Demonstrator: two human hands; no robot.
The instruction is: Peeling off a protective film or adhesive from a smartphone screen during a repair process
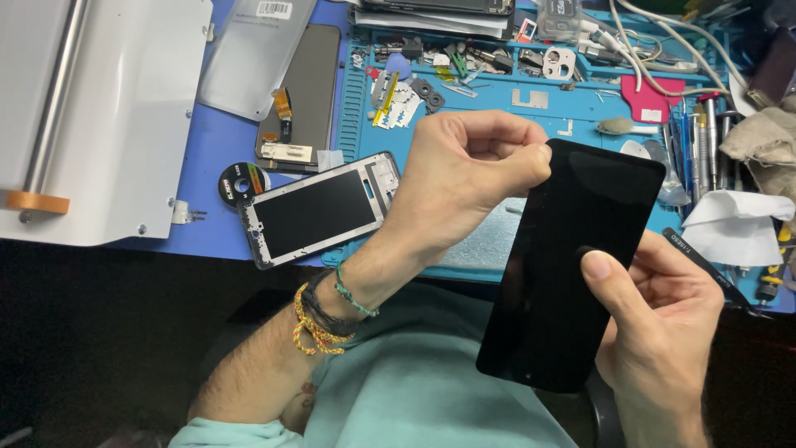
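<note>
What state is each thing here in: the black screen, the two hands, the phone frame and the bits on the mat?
Black screen: dark, held tilted above the lap.
Right hand: grips the screen's lower right edge, thumb on the glass.
Left hand: pinches the screen's top left corner.
Phone frame: flat on the mat, screenless.
Blue mat: strewn with small parts.
Tissue: crumpled.

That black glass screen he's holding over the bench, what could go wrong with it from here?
1. The black screen is held in the air by its edges; the right hand grips low, the left hand pinches the top corner, so it might slip and drop.
2. Fingertips could smudge it.
3. The tweezers beside the right hand could scratch it.
</note>
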